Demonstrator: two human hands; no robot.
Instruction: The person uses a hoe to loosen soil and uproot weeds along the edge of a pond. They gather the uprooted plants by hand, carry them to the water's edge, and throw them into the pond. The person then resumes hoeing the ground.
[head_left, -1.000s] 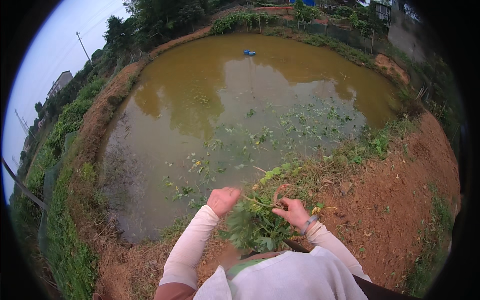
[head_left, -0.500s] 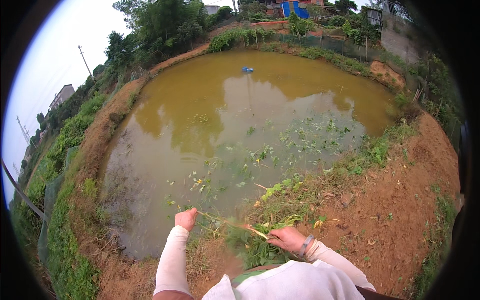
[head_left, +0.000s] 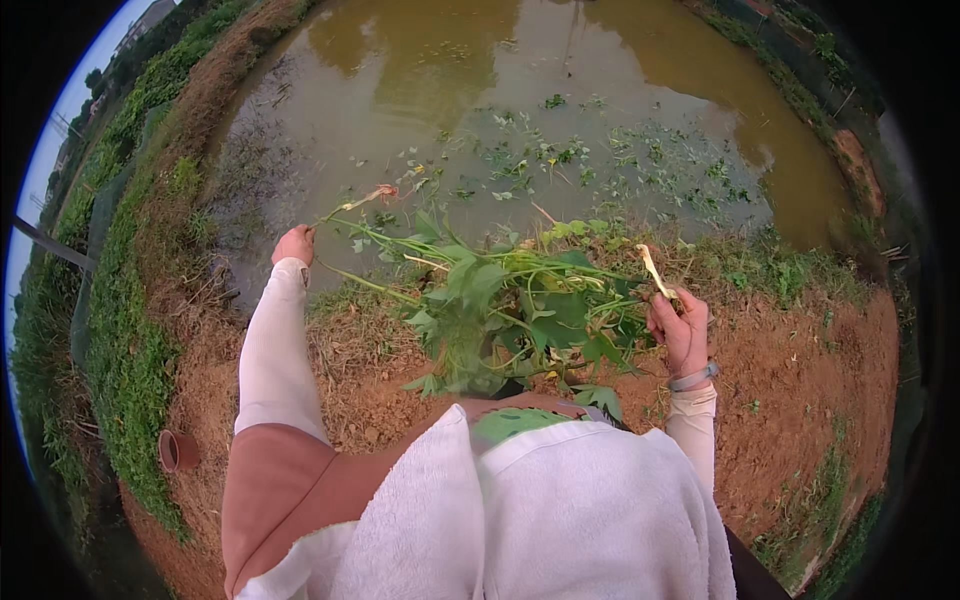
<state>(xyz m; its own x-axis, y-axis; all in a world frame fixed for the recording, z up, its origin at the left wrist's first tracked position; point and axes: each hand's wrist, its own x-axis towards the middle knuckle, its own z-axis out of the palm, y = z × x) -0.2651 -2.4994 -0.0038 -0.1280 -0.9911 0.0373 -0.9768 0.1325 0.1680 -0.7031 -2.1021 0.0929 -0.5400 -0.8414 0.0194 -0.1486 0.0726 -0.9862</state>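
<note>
A bundle of leafy green vines (head_left: pixel 500 300) stretches between my two hands in front of my body. My left hand (head_left: pixel 295 245), out to the left near the pond's edge, is closed on thin vine stems. Past it, a stem with a pale, reddish end (head_left: pixel 372 197) sticks out over the water. Over the bank on the right, my right hand (head_left: pixel 680 330) is closed around the other side of the bundle. A pale, peeled-looking stem end (head_left: pixel 652 268) rises from that fist. Leaves hang between the hands, partly blurred, and hide some stems.
The murky pond (head_left: pixel 420 90) lies ahead, with loose leaves (head_left: pixel 640 155) floating near the bank. Bare reddish soil (head_left: pixel 780 400) slopes at the right. On the left are a brown pot (head_left: pixel 178 450) and a grassy strip (head_left: pixel 130 370).
My view has tipped downward. My hands have moved farther apart, and the vines, earlier low by my right hand, are now lifted and spread between both hands.
</note>
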